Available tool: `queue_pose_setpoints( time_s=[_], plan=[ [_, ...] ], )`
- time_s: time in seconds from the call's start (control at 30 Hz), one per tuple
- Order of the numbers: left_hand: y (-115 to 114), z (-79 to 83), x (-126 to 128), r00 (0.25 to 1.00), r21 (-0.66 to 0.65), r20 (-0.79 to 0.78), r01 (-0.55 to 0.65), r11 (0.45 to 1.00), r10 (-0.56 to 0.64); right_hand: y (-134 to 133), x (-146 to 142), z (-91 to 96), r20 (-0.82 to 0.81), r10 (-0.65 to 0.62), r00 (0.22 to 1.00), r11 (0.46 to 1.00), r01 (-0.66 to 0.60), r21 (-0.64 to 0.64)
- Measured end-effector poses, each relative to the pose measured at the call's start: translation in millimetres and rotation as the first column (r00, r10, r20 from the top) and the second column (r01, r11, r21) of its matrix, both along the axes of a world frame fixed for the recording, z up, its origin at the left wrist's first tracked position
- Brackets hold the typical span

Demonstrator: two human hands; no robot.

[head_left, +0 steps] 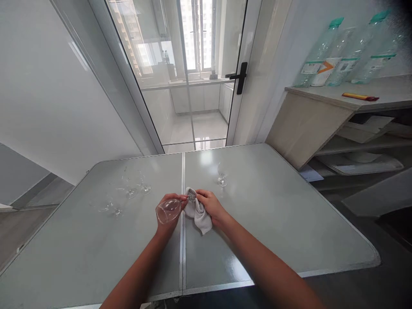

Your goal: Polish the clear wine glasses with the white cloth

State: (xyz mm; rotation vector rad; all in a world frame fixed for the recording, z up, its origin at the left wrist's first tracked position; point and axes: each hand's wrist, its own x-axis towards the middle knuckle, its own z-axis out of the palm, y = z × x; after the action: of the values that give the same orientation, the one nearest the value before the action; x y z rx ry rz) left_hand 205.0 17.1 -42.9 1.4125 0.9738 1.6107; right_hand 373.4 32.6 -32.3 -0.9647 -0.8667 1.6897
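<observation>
My left hand (169, 209) is closed around a clear wine glass (169, 211), which lies tilted with its bowl toward the left. The foot of that glass points right, against a white cloth (201, 216). In my right hand (212, 206) the cloth is gripped, bunched around the glass's foot, with a loose end hanging down. Beyond my right hand another clear glass (222, 179) stands alone on the table. Several more stemmed glasses, among them one glass (131, 192), stand on the left part; their see-through outlines are hard to make out.
The grey-green table (273, 214) has a metal seam (183, 257) down its middle. Behind it is a glass door with a black handle (240, 78). At the right, a shelf unit (309, 116) holds several plastic bottles (349, 56) and a yellow-red stick-like packet (359, 97).
</observation>
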Motion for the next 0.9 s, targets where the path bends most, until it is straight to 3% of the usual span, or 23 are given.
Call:
queue_pose_setpoints(
  time_s=[0.23, 0.4, 0.6, 0.77, 0.9],
  plan=[
    [-0.8, -2.6, 1.5, 0.999, 0.010, -0.019, 0.049, 0.999, -0.049, 1.6, -0.6, -1.7, -0.014, -0.130, 0.991, 0.988, 0.131, 0.084],
    [-2.1, 0.9, 2.0, 1.000, -0.004, -0.008, 0.003, 1.000, -0.003, 2.1, 1.8, 1.4, -0.057, -0.071, 0.996, 0.997, 0.071, 0.006],
    [-5.5, 5.4, 4.3, 0.999, -0.038, -0.043, -0.022, 0.999, 0.020, 1.5, 5.2, 5.7, 0.012, -0.147, 0.989, 0.989, 0.148, -0.029],
    [-4.6, 10.7, 2.3, 0.996, -0.017, -0.034, -0.080, 0.997, 0.079, 0.1, 10.2, 9.0, 0.107, -0.217, 0.970, 0.974, 0.208, 0.094],
    [-0.6, 15.1, -1.8, 0.986, -0.058, -0.002, -0.169, 0.984, 0.169, -5.1, 11.1, 15.2, 0.166, -0.159, 0.973, 0.969, 0.121, 0.217]
  ],
)
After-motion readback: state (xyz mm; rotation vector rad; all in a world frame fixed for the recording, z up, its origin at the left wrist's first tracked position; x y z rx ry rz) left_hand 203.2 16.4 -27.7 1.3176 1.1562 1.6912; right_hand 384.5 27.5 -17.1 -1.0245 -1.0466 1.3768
